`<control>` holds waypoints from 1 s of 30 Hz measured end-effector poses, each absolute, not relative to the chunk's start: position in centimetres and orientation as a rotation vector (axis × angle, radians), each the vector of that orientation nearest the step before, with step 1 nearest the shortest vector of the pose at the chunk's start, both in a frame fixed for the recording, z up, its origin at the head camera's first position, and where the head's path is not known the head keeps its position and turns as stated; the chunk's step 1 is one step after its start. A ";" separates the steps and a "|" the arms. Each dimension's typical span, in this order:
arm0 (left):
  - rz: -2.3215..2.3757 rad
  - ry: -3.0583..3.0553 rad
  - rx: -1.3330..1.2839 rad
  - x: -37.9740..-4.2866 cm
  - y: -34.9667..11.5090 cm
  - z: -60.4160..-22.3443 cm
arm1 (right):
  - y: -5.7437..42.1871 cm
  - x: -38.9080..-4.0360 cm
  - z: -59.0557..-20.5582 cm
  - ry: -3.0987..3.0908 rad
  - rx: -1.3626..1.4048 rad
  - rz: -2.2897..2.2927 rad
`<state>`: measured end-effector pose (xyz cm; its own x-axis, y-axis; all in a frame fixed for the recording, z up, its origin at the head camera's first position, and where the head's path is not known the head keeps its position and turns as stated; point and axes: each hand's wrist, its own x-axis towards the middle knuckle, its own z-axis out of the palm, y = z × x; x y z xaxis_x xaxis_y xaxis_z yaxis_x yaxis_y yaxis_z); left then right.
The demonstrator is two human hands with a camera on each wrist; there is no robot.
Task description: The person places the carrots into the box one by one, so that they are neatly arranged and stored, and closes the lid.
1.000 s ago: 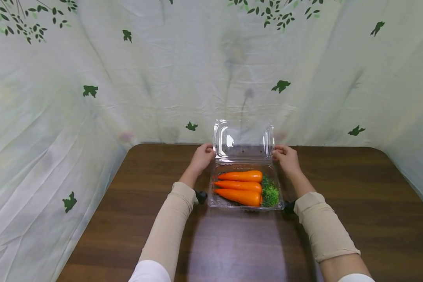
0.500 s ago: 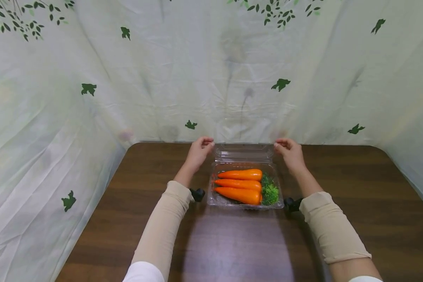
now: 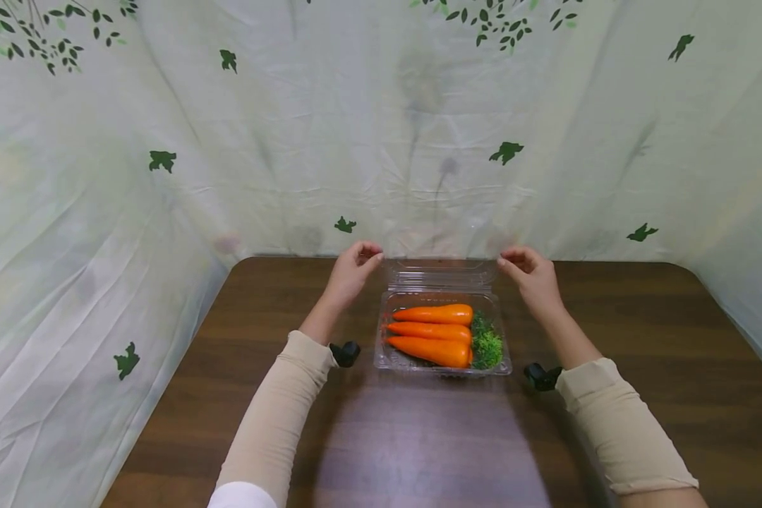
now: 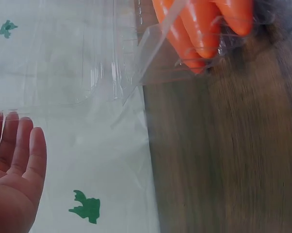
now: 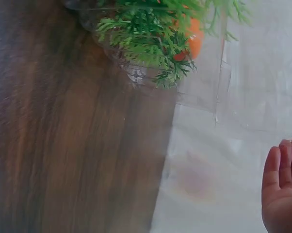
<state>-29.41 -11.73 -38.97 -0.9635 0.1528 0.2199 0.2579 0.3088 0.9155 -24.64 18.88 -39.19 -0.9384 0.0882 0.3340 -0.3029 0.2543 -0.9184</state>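
Observation:
A clear plastic clamshell box (image 3: 379,367) lies on the table with its lid (image 3: 441,276) raised at the back. Several bright orange carrots with green leafy tops sit in its base; the nearest carrot (image 3: 428,351) points left, and the greens (image 3: 485,346) fill the right end. At the lid's left edge, my left hand (image 3: 352,271) pinches between thumb and fingertips. Opposite it, my right hand (image 3: 536,279) pinches the right edge. In the wrist views, the left hand's fingers (image 4: 37,150) and the right hand's fingers (image 5: 272,167) meet the lid's thin rim.
The brown wooden table (image 3: 260,367) extends to both sides and toward me. A pale cloth (image 3: 292,127) with leaf prints hangs right behind its back edge and down the left and right sides. Black wrist cameras (image 3: 345,353) sit near the box's sides.
The lid has changed its tilt and its bright glare has faded. Both hands have moved slightly up in the head view and farther apart, forearms spreading outward. The base and carrots stay put.

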 end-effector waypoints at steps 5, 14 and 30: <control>-1.684 -2.444 -0.517 -27.2 -12.0 -37.7 | 19.6 -24.0 -39.9 -2.256 0.333 1.666; -1.572 -2.475 -0.580 -25.4 -12.7 -39.3 | 20.9 -23.2 -42.0 -2.378 0.425 1.491; -1.205 -2.484 -0.926 -22.7 -13.9 -42.0 | 21.4 -20.1 -43.8 -2.410 0.563 1.283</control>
<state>-22.74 -13.85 -42.00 -0.7741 0.4416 0.4535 0.6295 0.4623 0.6245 -20.14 21.38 -43.79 -0.8591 -0.1787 0.4796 -0.4977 0.5104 -0.7013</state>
